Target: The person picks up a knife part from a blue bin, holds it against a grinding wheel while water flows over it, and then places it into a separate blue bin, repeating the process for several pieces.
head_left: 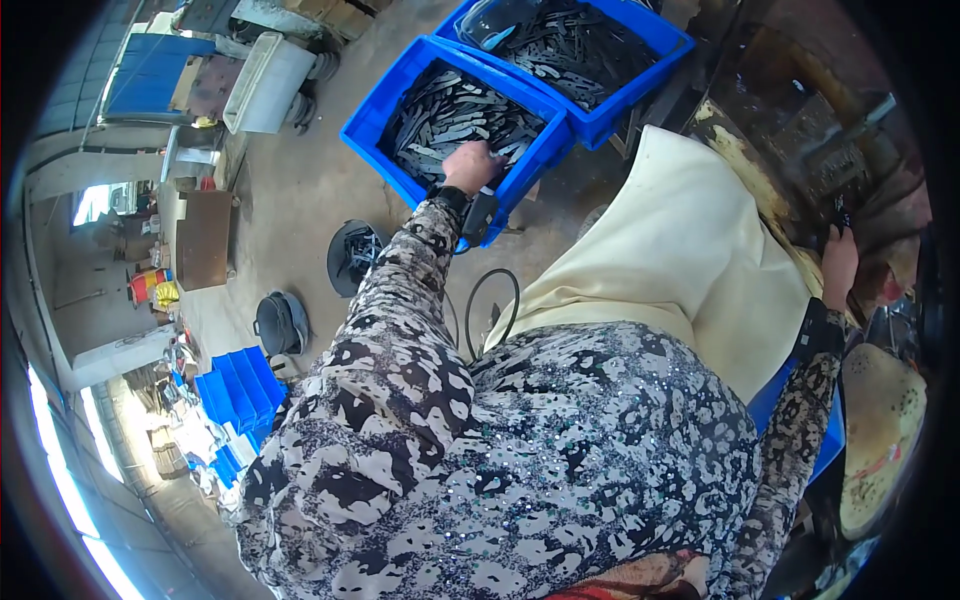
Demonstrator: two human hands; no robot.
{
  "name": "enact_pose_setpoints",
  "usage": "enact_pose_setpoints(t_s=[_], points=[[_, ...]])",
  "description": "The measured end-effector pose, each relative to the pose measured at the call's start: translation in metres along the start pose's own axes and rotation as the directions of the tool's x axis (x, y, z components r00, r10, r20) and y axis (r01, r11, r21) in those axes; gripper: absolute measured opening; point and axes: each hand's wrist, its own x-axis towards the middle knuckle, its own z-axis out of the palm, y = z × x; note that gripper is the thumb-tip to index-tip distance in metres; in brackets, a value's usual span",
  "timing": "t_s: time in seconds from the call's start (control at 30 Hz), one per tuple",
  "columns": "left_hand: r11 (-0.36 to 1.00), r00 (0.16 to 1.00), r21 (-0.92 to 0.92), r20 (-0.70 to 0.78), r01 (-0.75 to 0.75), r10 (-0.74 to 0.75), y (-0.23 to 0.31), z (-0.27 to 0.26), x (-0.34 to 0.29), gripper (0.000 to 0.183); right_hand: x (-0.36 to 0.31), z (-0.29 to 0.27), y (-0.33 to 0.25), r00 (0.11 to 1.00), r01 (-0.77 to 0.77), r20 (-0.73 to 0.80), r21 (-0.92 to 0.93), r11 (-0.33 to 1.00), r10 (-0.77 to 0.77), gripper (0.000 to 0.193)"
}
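My left hand reaches into a blue plastic crate, over a heap of flat, narrow grey metal pieces. Its fingers are curled downward among the pieces, and whatever they grip is hidden. Far to the right, beside a dark, worn machine, is my right hand. The fingers there look closed around a small dark object, too dim to name. Across my lap lies a cream-coloured apron.
A second blue crate of similar pieces adjoins the first. On the floor to the left stand a black bucket with metal pieces and another dark bucket. A stack of blue bins is farther left. A dark cable loops near my knees.
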Motion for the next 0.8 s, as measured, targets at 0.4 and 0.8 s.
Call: enact_pose_setpoints(t_s=[0.4, 0.8], points=[[0.986, 0.975, 0.123, -0.203, 0.116, -0.090, -0.001, 0.033, 0.010, 0.024, -0.011, -0.008, -0.018, 0.998, -0.026, -0.052, 0.024, 0.999, 0.027, 0.038], [0.982, 0.988, 0.139, -0.102, 0.127, -0.113, -0.034, -0.003, 0.026, 0.022, -0.011, -0.010, -0.022, 0.999, -0.039, 0.025, 0.016, 0.999, 0.038, 0.038]])
